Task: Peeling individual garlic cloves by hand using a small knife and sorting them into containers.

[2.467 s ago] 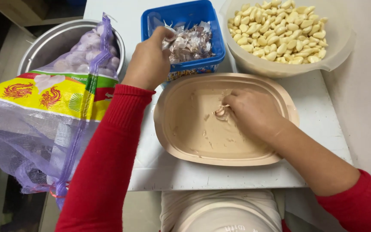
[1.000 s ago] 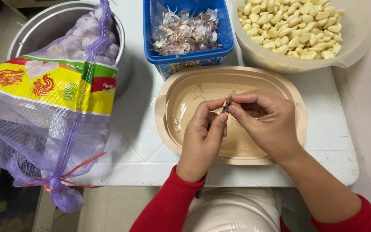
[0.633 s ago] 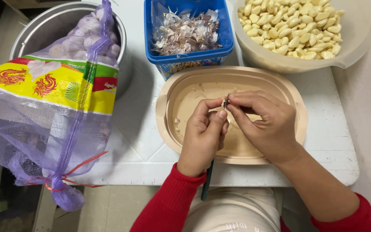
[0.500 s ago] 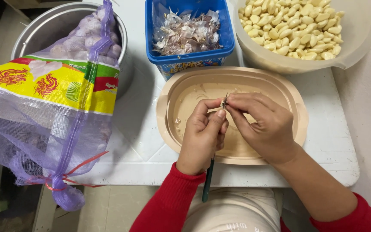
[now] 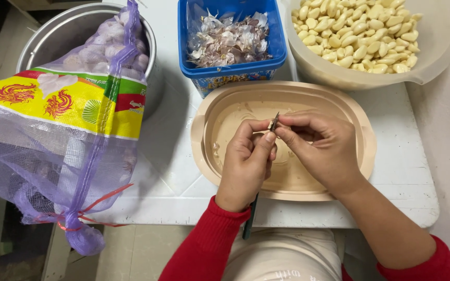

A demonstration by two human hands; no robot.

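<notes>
Hands unmoved, pinching garlic clove

Your left hand is curled into a loose fist, thumb pressed up against the index fingertip. Your right hand faces it, fingertips pinched and touching the left thumb tip. Both forearms angle in from below, red sleeves pushed back from the wrists.
</notes>
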